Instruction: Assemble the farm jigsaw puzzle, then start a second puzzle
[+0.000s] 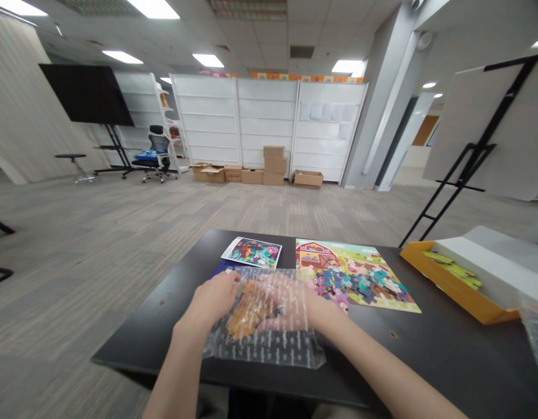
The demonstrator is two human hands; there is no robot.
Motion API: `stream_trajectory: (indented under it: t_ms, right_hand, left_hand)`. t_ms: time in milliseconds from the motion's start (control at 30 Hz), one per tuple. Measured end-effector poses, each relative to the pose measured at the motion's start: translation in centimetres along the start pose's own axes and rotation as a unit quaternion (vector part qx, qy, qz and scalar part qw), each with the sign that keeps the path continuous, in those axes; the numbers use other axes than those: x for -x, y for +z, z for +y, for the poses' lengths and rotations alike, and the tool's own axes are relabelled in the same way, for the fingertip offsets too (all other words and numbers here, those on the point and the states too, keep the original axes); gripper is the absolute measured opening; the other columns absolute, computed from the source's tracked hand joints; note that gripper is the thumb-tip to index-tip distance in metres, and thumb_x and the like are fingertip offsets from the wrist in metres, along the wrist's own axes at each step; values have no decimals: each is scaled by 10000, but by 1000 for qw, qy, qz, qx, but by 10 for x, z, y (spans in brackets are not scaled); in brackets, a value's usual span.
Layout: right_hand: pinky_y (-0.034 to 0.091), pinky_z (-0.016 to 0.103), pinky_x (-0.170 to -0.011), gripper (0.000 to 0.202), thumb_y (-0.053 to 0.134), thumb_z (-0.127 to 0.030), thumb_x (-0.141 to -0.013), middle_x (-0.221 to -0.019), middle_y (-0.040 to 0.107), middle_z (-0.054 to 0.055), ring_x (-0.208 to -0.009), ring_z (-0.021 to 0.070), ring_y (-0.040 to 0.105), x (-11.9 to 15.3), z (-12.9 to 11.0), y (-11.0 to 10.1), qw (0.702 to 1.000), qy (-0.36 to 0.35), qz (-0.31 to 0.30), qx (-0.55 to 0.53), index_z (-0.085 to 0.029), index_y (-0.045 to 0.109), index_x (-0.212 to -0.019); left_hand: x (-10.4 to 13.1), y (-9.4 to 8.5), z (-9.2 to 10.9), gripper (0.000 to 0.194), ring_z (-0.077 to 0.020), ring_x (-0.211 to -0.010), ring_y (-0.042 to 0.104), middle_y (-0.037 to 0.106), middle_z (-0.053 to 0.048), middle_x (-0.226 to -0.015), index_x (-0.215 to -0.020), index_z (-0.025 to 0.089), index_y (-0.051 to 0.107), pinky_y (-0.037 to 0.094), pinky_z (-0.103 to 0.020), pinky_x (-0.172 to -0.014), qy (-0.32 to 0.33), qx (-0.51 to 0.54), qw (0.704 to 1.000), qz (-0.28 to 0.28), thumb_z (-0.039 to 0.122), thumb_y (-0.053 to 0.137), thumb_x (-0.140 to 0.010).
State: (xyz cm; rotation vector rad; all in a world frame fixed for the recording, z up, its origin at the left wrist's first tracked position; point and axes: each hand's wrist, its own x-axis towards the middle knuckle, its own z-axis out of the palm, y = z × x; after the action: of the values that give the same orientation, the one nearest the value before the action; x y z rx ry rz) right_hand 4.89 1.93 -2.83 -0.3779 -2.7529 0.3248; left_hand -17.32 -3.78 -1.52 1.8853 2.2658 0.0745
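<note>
Plastic bag (269,331) of thin, crinkled clear film printed with rows of white text lies low in the middle of the frame on a matte black table (426,349), with flat orange puzzle pieces (246,314) showing through it. At its left edge the left hand (214,299) pinches the film, fingers curled and closed on the bag's rim. Just right of that, the right hand (290,308) is inside the bag, seen through the film, fingers loosely spread and lying flat over the pieces; whether it grips any I cannot tell. Above the bag lies a small glossy picture card (252,252). Further right sits a flat rectangular farm puzzle board (351,273) with loose pieces heaped on it, and at the right edge an open yellow cardboard box (456,288).
</note>
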Motion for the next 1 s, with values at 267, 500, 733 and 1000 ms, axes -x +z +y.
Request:
stream_trajectory:
  t_ms: [267,500,733,1000]
  right_hand:
    - [478,441,-1025,774,708,-624,-830,-1333,627,179,-1199,310,587,-3,7,21,999,-24,-2,26,-155,508,-1413]
    - [521,439,-957,427,540,-423,-987,-1205,697,148,-1080,298,634,1,11,25,997,-40,4,72,-167,575,-1326]
    - [541,405,-901,396,440,-350,-1024,-1167,725,108,-1021,296,668,0,7,22,994,-19,13,106,-178,587,-1349]
    - [552,375,-767,343,498,-317,-1000,-1059,730,127,-948,281,654,-1,9,29,991,-4,21,136,-171,605,-1291]
  left_hand:
    - [2,1,0,322,-287,-1128,683,714,-120,-1221,-1211,236,634,510,-378,-902,6,-2,1000,1,275,396,-997]
    - [4,-2,9,313,-297,-1135,684,728,-131,-1193,-1183,226,649,517,-387,-889,-1,10,1000,-3,249,409,-983]
    - [2,-2,12,321,-309,-1102,697,737,-133,-1175,-1176,221,656,515,-417,-894,1,14,1000,-4,241,402,-981]
    - [0,2,9,304,-301,-1101,701,747,-127,-1155,-1181,228,653,508,-396,-904,10,14,1000,3,262,423,-985]
